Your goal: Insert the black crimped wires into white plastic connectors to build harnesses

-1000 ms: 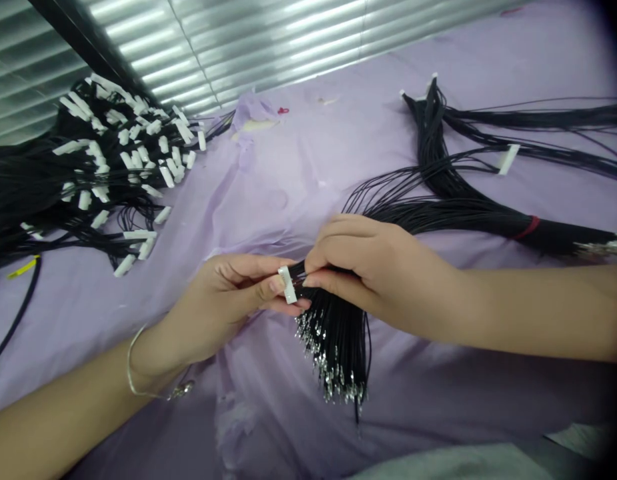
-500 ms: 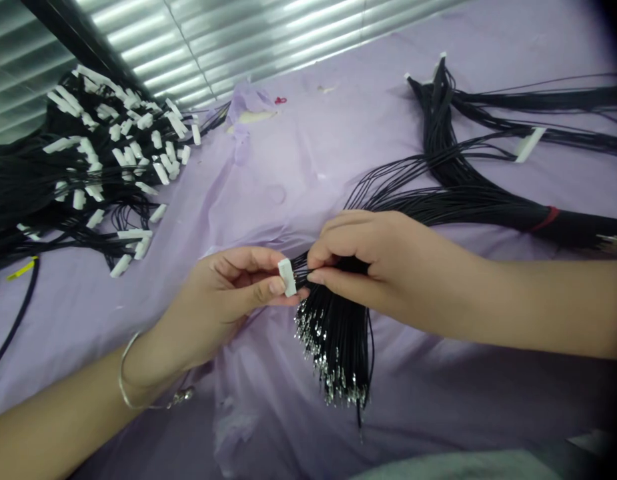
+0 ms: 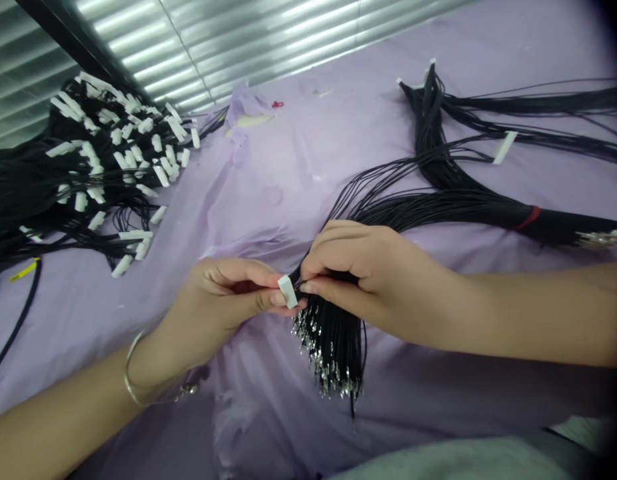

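Note:
My left hand (image 3: 223, 303) pinches a small white plastic connector (image 3: 287, 291) between thumb and fingers. My right hand (image 3: 368, 273) is closed on a thick bundle of thin black wires (image 3: 333, 340), with thumb and forefinger pressed on the wires right at the connector. The wires' metal-tipped ends fan out below my hands. The bundle runs up and right across the purple cloth (image 3: 298, 167) to a red tie (image 3: 529, 216).
A large heap of black wires fitted with white connectors (image 3: 108, 167) lies at the left. More black wire bundles (image 3: 488, 120) spread at the upper right, with one loose white connector (image 3: 504, 147). A ribbed metal shutter (image 3: 213, 40) stands behind. A silver bracelet (image 3: 138, 387) circles my left wrist.
Both hands stayed together at the connector, with small finger shifts; the connector is tilted slightly. The view has shifted a little.

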Demonstrator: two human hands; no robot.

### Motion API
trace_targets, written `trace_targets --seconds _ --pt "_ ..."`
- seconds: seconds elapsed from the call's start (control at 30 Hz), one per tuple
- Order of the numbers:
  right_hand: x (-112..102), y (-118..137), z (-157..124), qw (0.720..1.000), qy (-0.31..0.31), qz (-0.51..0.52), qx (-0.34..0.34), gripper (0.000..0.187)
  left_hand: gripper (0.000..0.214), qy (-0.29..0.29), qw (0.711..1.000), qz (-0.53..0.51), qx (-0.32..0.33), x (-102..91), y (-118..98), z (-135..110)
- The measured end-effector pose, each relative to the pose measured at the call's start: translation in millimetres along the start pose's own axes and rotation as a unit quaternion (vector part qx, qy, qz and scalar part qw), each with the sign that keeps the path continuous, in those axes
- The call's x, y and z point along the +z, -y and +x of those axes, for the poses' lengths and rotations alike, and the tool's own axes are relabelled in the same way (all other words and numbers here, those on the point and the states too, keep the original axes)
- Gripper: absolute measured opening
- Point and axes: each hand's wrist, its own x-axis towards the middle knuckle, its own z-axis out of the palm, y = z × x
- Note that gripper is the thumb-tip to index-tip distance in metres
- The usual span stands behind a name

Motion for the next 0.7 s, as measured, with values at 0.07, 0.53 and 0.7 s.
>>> trace_targets --seconds 0.07,0.53,0.7 --pt "-1 -1 1 1.0 0.008 -0.011 0.005 0.014 0.012 -0.003 1.0 0.004 -0.008 -0.2 1 0" --pt "-21 -1 8 0.965 -0.023 -0.241 -0.106 0.022 0.006 -0.023 0.999 0.001 -0.023 7.3 -3 1" --pt "-16 -3 9 0.944 0.005 -0.283 -0.167 0.024 0.01 0.005 0.999 -0.007 -0.034 5.1 -5 2"
